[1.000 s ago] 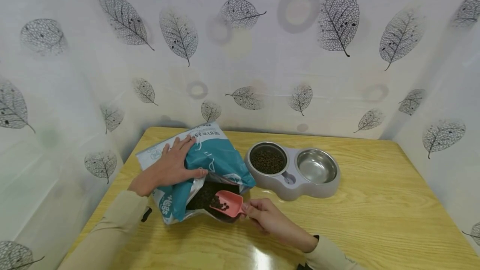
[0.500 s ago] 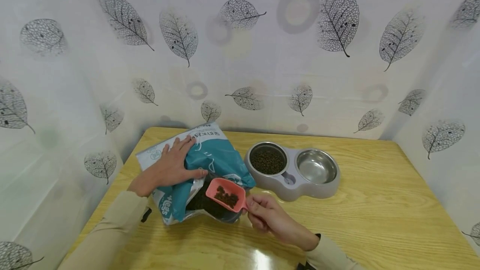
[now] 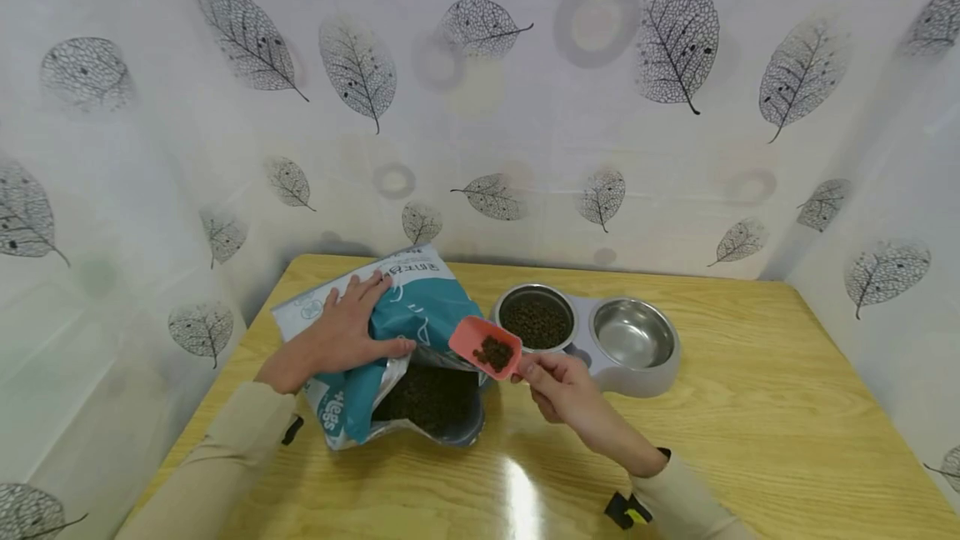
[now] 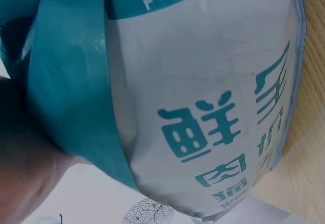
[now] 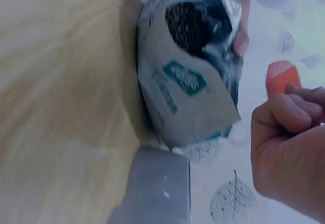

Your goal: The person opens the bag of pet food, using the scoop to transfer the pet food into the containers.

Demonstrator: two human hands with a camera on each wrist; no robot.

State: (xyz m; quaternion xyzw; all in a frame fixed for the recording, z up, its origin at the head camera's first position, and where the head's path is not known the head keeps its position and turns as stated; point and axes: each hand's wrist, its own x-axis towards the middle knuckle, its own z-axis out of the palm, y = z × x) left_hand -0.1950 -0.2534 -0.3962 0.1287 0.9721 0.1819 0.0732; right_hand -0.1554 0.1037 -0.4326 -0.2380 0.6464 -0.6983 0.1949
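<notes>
Right hand pinches the scoop by its handle. Scoop, part-filled with kibble, is held up over the bag's right edge, double bowl just right of the bag. Left hand rests on top of the bag, fingers spread, not clamped. Risks: wrist roll or catching the bowl rim could dump kibble on the table; lifting the left hand could let the bag's mouth sag.
</notes>
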